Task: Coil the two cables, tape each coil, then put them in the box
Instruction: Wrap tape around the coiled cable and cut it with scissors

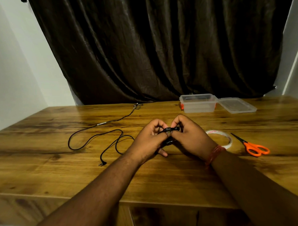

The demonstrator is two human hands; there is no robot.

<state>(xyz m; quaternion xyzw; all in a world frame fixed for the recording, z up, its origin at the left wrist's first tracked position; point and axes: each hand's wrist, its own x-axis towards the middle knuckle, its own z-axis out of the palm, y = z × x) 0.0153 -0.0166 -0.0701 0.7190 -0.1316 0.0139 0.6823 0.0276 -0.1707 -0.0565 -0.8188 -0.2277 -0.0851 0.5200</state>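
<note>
The head camera looks down on a wooden table [44,147] with a dark, streaky grain, its front edge near the bottom of the view and a lower panel of the same wood beneath it. Behind the table hangs a dark brown curtain [151,45] in heavy folds, with pale walls showing at either side. At the far right of the tabletop stands a clear plastic box [198,103] with orange latches, open at the top; nothing can be made out inside it. Its clear lid [236,105] lies flat on the table, touching the box's right side. Near the centre, the left hand [149,140] and the right hand [191,136] meet just above the wood, fingers curled in around a small coil of black cable [169,130] pinched between them; how the coil is wound is hidden by the fingers. An orange thread band [214,154] circles the right wrist. To the left, a black earphone cable [95,136] sprawls loose across the table, its angled jack plug [102,163] nearest the camera and its earbuds [138,105] at the far edge by the curtain. Right of the hands lies a roll of white tape [228,140], partly behind the right wrist, and just beyond it orange-handled scissors [252,147], blades pointing away.
</note>
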